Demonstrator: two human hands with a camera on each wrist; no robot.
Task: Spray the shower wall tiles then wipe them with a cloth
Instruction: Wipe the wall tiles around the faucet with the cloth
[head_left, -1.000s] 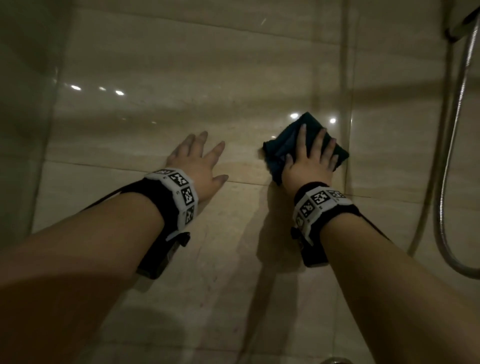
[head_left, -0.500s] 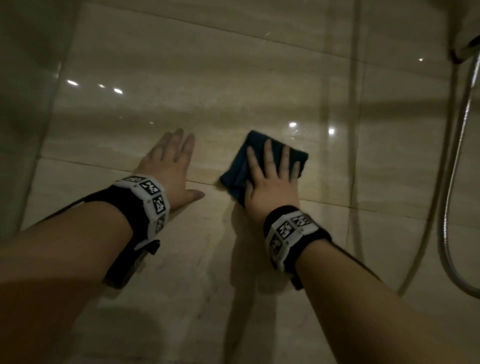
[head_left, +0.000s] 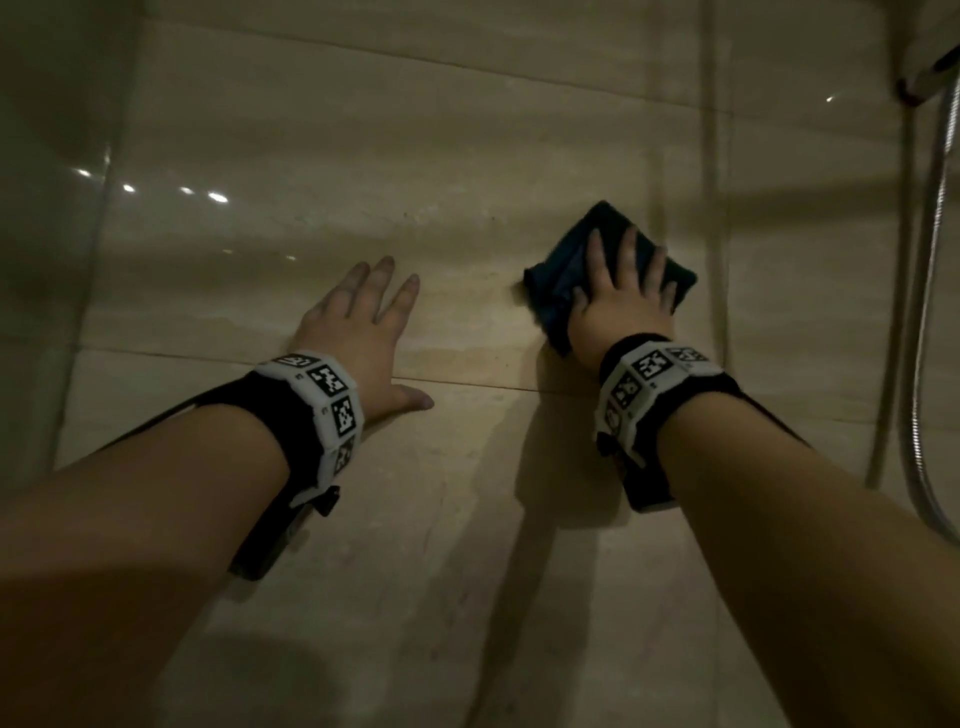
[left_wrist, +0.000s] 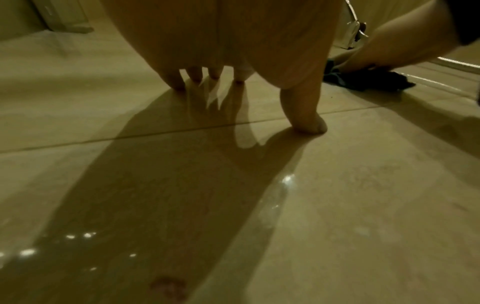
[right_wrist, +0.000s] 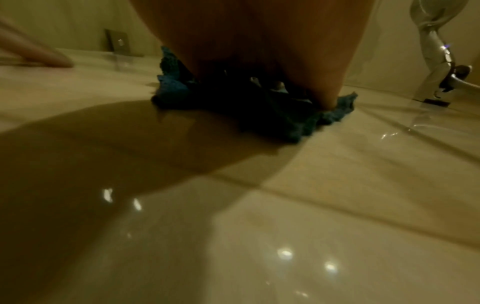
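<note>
- Blue cloth (head_left: 558, 283) flat under my right hand (head_left: 621, 306), fingers straight, pressing wall tiles (head_left: 467, 130).
- Left hand (head_left: 358, 332) flat on tile, holding nothing.
- Wiping underway; remaining area unclear.

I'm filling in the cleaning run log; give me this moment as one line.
stage: wiping | right hand: flat on blue cloth, pressing it to wall tiles | left hand: flat on tiles, empty | spray bottle: not visible
</note>
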